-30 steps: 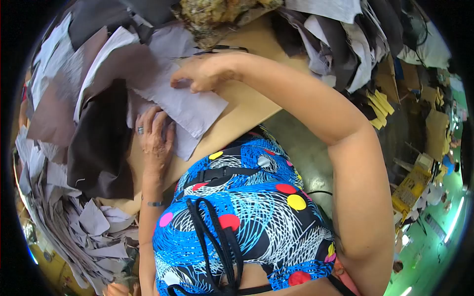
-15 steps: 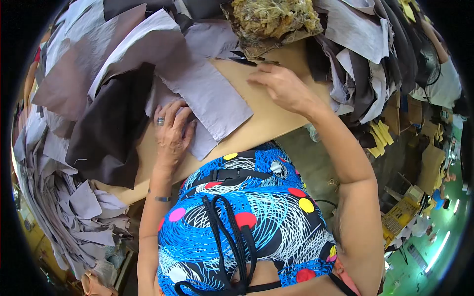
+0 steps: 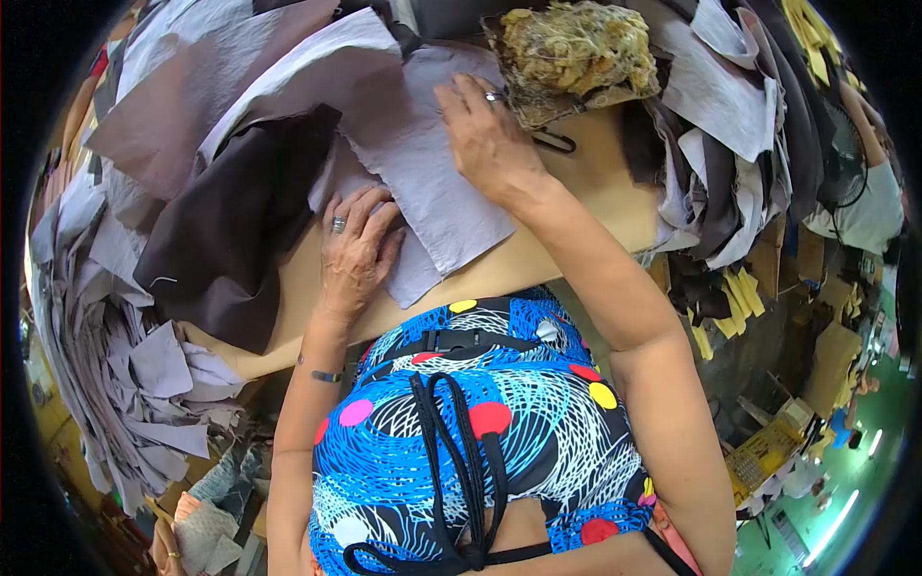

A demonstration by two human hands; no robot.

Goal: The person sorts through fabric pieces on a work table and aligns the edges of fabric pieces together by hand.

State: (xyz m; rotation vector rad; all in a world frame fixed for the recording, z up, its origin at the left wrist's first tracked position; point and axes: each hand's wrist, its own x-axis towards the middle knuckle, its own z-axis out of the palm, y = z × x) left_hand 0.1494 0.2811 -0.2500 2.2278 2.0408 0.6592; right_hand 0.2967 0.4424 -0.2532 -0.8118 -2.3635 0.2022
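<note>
My left hand (image 3: 360,252) rests at the near edge of the table on grey-lilac cloth (image 3: 411,274), fingers a little bent and thumb apart. My right hand (image 3: 492,142) lies on a larger grey-lilac cloth piece (image 3: 451,216) with its fingers stretched out, pointing away from me. Beside that hand, a black loop handle (image 3: 557,142), like that of scissors, shows partly from under a clump of yellowish fibre (image 3: 581,58). A dark brown cloth piece (image 3: 240,226) lies left of my left hand.
Tan table top (image 3: 600,182) shows between the cloths. Heaps of grey and brown cloth hang over the left edge (image 3: 96,336) and right edge (image 3: 720,115). A fan (image 3: 845,154) and another person's arm (image 3: 864,125) are at far right. A yellow crate (image 3: 764,461) stands lower right.
My right hand has moved left from beside the black tool onto the grey-lilac cloth, its fingers now stretched out. The left hand stays on the cloth. The whole view has shifted slightly.
</note>
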